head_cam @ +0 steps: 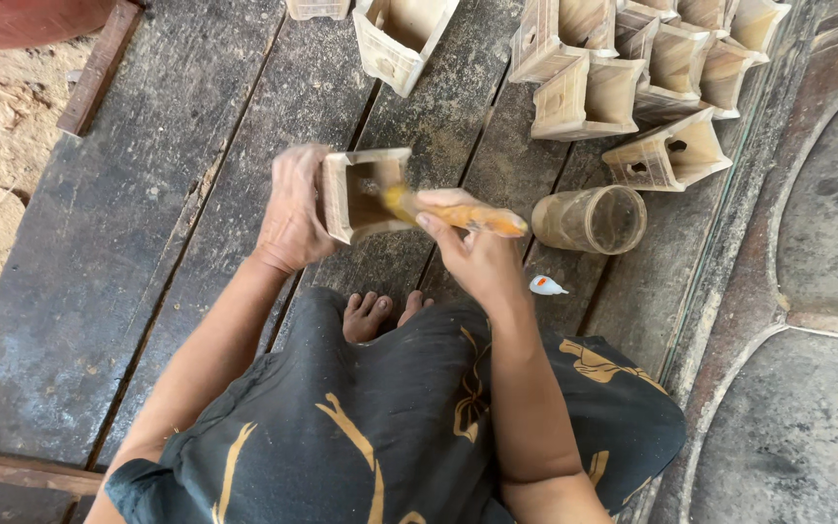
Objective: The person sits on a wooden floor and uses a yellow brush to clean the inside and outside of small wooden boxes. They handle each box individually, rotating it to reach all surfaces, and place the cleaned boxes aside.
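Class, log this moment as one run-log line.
left hand: holds box | right hand: holds brush in box | jar on planks

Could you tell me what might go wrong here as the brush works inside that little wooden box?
The left hand alone holds the open wooden box in the air, so brush pressure from the right hand could twist it loose. The jar lies on its side by the right forearm and might roll. Drips could land on the bare toes below.

Rough woodcraft workshop, worn plank floor (128, 243), rows of unfinished wooden boxes (632, 68) along its far edge, sandy ground (2, 126) beside
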